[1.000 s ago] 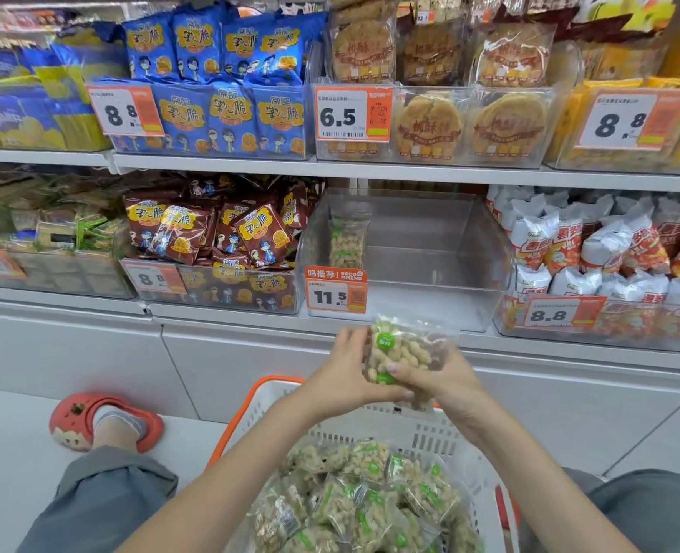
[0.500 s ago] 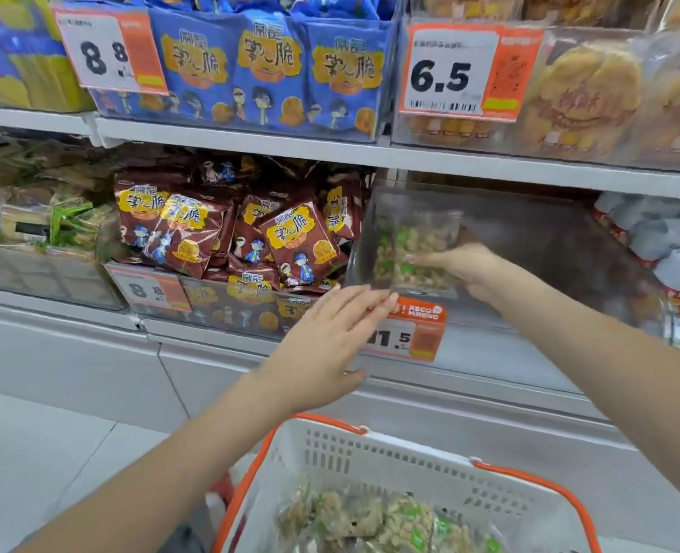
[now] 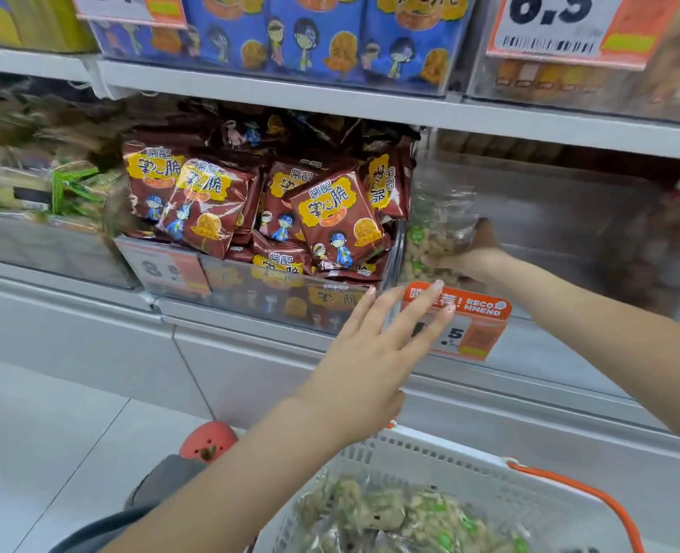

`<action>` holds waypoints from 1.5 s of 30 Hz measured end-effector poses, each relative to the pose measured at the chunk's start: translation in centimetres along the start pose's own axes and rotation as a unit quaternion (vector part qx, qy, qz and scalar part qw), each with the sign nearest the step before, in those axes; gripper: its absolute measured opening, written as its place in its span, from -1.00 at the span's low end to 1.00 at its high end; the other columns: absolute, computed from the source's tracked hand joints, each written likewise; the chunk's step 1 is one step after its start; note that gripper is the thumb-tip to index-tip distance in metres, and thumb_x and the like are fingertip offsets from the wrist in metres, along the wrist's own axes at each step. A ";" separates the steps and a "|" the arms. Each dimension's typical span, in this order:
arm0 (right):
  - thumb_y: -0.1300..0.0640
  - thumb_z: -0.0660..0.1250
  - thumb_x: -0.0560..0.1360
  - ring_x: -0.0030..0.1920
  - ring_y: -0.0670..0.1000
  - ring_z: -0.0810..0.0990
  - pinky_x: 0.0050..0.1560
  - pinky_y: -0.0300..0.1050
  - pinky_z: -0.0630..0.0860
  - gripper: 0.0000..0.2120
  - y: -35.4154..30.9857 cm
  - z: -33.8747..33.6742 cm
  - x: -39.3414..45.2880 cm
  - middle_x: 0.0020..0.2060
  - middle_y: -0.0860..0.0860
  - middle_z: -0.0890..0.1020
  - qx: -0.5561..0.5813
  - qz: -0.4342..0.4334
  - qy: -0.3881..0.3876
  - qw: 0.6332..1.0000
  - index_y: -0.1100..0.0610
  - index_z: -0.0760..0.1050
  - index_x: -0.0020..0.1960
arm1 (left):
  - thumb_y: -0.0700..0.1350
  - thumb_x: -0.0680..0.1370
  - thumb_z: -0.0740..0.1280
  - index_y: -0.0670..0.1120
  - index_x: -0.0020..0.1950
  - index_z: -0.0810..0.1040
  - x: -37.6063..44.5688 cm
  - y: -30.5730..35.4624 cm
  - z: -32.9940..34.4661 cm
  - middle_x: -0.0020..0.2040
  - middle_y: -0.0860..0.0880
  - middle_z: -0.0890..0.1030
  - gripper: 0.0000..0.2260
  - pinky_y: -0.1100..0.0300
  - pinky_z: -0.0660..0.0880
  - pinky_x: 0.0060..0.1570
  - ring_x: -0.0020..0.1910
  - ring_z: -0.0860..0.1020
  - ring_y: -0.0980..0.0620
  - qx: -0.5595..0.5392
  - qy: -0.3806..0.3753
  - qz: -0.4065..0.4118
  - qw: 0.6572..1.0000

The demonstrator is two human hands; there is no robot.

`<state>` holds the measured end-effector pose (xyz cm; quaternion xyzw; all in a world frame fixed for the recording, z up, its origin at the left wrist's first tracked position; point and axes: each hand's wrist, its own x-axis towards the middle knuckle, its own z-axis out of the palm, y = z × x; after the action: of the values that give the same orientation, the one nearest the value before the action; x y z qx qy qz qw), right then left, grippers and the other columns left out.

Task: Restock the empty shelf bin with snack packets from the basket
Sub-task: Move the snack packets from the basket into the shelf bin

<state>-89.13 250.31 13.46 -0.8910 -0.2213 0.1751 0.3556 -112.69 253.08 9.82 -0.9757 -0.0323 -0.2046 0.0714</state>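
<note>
My right hand (image 3: 475, 260) reaches into the clear shelf bin (image 3: 550, 217) and grips a transparent snack packet (image 3: 436, 233) of pale nuts with green labels, held at the bin's left wall. My left hand (image 3: 374, 353) hovers open, fingers spread, just in front of the bin's orange price tag (image 3: 478, 325), touching nothing I can make out. Below, the white basket (image 3: 422, 453) with an orange handle holds several more of the same packets (image 3: 402, 512).
The bin to the left is full of dark red snack bags (image 3: 250, 205). Blue bags (image 3: 310, 29) fill the shelf above. A grey shelf base runs beneath. A red shoe (image 3: 208, 443) and a grey-trousered knee show on the floor at the lower left.
I have moved closer to the shelf. My right hand carried the packet from above the basket into the bin and down toward its left corner. My left hand let go and now hovers by the price tag.
</note>
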 end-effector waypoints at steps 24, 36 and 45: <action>0.12 0.43 0.43 0.07 0.02 0.51 0.07 -0.12 0.49 -0.56 4.6 -5.6 -9.7 0.16 0.09 0.49 0.130 -0.181 0.256 0.941 0.11 0.36 0.24 | -0.22 0.39 0.16 -0.14 0.24 0.44 -1.2 4.1 3.9 0.26 -0.20 0.37 -0.59 -0.02 0.30 0.16 0.20 0.34 -0.19 0.041 0.141 -0.042 0.988; 0.15 0.42 0.45 0.20 0.07 0.44 0.17 -0.08 0.41 -0.54 27.2 10.0 -20.4 0.22 0.03 0.41 -0.123 -0.060 -0.087 0.987 0.08 0.34 0.28 | 0.01 0.50 0.27 -0.10 0.18 0.49 -12.7 8.2 14.4 0.11 -0.10 0.51 -0.69 0.07 0.43 0.04 0.13 0.48 -0.10 -0.161 -0.447 -0.237 0.847; -0.18 0.44 0.38 0.10 0.13 0.57 0.17 0.08 0.52 -0.11 29.1 17.2 -17.7 0.14 0.12 0.55 0.027 0.275 -0.112 0.955 0.24 0.11 0.48 | 0.23 0.55 0.18 -0.21 0.29 0.44 -11.6 9.6 21.8 0.19 -0.14 0.52 -0.44 0.10 0.44 0.14 0.14 0.52 -0.11 -0.508 -0.372 -0.626 0.460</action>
<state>-104.27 231.81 -16.33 -0.8821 -0.0015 0.3708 0.2905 -113.83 246.50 -15.89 -0.5414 -0.5477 0.2076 -0.6032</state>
